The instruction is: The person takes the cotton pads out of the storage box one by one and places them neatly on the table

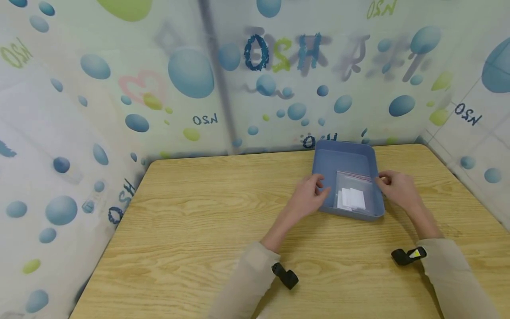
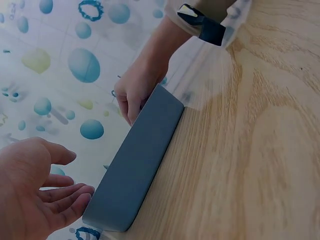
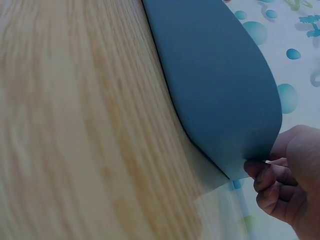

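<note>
A blue-grey rectangular tray [image 1: 338,157] stands on the table towards the back right. Inside its right front part lies a clear zip bag [image 1: 350,180] with reddish lines along its top, holding several small white pieces [image 1: 353,199]. My right hand [image 1: 400,188] pinches the tray's right rim, with the thumb over the edge and the fingers outside; the right wrist view shows this grip [image 3: 292,180]. At the opposite side, my left hand [image 1: 308,196] has its fingers loosely bent and spread from the thumb. Its fingertips [image 2: 82,195] are right at the tray's wall in the left wrist view.
The wood-grain table [image 1: 199,212] extends left and in front of the tray. A pale sheet [image 1: 255,102] printed with blue and green spots rises behind the table's back edge, close to the tray. Similar printed sheets flank both sides.
</note>
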`<state>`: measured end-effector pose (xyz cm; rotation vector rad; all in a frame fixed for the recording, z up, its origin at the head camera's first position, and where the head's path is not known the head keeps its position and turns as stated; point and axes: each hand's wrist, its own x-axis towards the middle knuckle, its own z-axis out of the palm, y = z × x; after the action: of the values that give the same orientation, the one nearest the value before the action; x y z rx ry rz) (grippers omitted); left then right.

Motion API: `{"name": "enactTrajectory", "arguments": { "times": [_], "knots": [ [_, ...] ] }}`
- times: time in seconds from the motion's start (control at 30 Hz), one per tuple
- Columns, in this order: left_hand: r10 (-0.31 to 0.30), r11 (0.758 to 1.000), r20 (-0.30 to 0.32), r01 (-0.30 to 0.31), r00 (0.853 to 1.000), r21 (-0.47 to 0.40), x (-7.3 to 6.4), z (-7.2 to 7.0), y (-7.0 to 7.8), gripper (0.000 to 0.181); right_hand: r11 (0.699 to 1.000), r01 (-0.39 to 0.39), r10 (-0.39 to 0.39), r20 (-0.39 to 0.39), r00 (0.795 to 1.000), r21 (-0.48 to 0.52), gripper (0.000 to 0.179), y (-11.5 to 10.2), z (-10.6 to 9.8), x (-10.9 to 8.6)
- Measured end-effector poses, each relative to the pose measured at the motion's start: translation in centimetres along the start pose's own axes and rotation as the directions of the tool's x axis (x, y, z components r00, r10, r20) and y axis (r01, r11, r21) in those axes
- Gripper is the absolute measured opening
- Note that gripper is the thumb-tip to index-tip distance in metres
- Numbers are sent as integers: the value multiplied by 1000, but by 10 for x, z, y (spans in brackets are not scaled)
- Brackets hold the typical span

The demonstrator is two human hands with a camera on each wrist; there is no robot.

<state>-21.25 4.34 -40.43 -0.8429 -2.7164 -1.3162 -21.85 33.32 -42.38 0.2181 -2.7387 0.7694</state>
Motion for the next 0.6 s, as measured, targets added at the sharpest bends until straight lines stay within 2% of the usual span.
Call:
{"name": "enactTrajectory", "arguments": {
  "times": [0.4,0.6],
  "knots": [
    [-4,995,11,5,1000,-97,7,14,4,37,1000,-18,18,8,1000,12,29,-4,-1,0],
    [-33,988,23,36,999,-153,10,19,10,38,1000,-25,25,3,1000,4,29,-4,1,0]
  ]
}}
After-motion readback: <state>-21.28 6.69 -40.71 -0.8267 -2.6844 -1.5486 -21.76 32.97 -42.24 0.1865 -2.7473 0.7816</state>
